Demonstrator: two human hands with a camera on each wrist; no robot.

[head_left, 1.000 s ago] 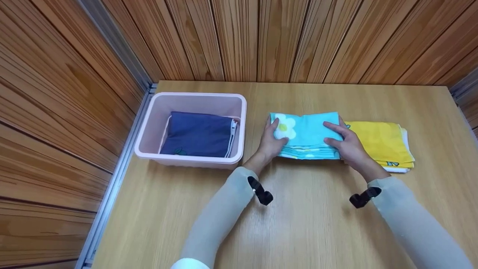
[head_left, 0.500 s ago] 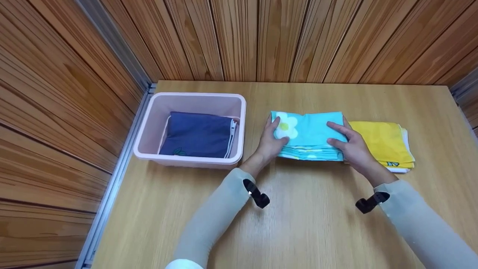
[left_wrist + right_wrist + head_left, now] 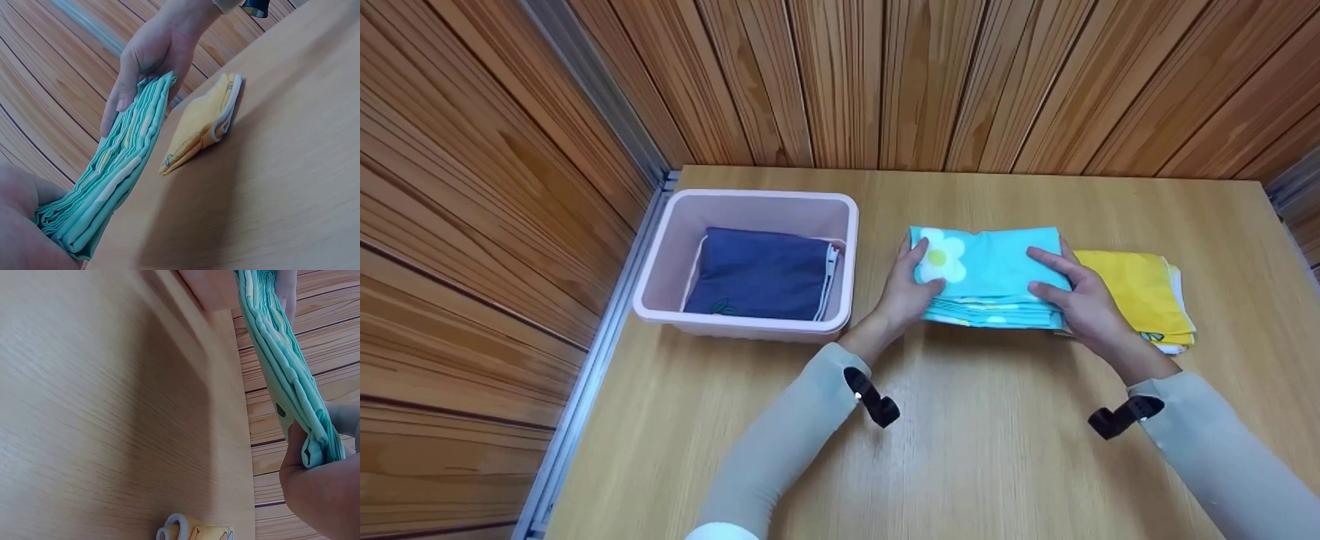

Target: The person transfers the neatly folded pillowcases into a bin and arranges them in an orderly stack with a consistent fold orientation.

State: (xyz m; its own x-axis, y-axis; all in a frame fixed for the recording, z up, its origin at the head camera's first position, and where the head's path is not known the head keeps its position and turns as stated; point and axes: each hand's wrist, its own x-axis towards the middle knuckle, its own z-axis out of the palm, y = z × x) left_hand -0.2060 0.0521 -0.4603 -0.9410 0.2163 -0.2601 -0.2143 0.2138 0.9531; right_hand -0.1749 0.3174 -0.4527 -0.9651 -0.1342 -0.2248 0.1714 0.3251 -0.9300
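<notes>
A thick folded turquoise cloth with a white flower print is held level between both hands in the head view. My left hand grips its left end, thumb on top. At the right end, my right hand pinches the layers, thumb and a finger on the upper face. In the left wrist view the stacked layers of the turquoise cloth show edge-on, raised off the table with a shadow below. The right wrist view shows the same cloth with fingers under it.
A pink plastic bin stands on the left of the wooden table, with a folded navy cloth inside. A folded yellow cloth lies right of my right hand. Wood-plank walls border the back and left.
The turquoise cloth has shifted slightly to the right, covering a bit more of the yellow cloth's left side. Both hands keep their hold on its ends, and the right forearm has moved rightward.
</notes>
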